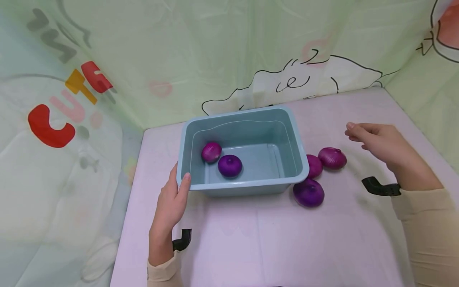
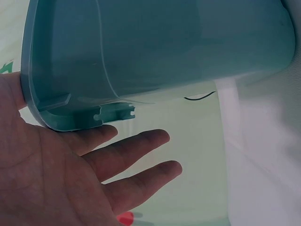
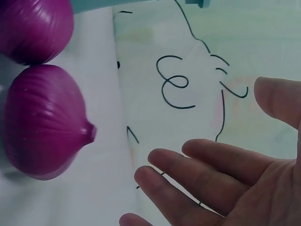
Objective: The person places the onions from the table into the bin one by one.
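A light blue plastic bin [image 1: 244, 186] stands mid-table with two purple onions inside, a lighter onion [image 1: 211, 152] and a darker onion [image 1: 230, 166]. My left hand [image 1: 171, 201] holds the bin's front left corner, thumb over the rim; in the left wrist view the other fingers [image 2: 136, 146] extend below the rim. To the right of the bin lie three more: a front onion [image 1: 308, 193], a middle onion [image 1: 314, 166] partly hidden by the bin, and a right onion [image 1: 332, 158]. My right hand [image 1: 380, 143] hovers beyond them with fingers loosely bent, holding nothing.
A pale cloth covers the table [image 1: 229, 247]. Printed curtains [image 1: 215, 52] hang at the back and both sides, close to the table's edges. Black straps [image 1: 381, 187] sit at both wrists.
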The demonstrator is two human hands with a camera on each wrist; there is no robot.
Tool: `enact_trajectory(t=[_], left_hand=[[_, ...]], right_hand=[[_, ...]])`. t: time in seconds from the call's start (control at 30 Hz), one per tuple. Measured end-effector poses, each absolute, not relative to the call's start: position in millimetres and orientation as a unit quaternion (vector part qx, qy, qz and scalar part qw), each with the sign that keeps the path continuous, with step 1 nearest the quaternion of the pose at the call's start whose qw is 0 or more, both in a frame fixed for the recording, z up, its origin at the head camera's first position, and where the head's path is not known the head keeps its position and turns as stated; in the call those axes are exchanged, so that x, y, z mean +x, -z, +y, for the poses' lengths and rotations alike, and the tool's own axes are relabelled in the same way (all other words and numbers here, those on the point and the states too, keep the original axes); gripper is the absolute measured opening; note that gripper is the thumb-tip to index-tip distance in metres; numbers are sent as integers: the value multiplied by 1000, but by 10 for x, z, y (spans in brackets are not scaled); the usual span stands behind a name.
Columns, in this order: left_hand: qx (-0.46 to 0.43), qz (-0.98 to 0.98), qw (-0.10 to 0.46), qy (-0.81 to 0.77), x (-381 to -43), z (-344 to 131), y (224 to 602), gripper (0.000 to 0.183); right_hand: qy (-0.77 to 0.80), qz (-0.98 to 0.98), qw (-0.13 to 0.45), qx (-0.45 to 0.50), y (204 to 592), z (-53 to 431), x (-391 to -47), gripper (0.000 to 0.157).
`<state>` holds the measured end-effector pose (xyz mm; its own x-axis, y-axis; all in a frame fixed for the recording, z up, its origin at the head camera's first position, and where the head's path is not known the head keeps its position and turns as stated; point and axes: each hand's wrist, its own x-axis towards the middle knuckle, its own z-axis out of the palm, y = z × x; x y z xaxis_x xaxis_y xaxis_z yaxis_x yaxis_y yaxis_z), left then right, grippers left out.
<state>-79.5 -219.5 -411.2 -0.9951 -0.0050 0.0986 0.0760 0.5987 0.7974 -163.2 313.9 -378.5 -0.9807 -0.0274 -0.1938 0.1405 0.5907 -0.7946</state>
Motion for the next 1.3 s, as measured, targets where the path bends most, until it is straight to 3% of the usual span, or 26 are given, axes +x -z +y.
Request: enact_trajectory(t=[0.47,0.73,1.03,1.3], left_hand=[[-16,-895,43,444,-799,-2195,4112,64],[-18,-894,43,445,-796,-2201,4118,64],[-21,-894,46,444,-798,-2207,4128,64],[-21,-894,46,444,-793,-2198,4116,64]], right_hand=[[451,885,105,39,4150,3196,-1619,84],[458,877,140,43,4285,3150,-1576,89],[448,884,128,22,4429,3069,-1553,84],[423,894,144,13,4541,3048,-1533,91]])
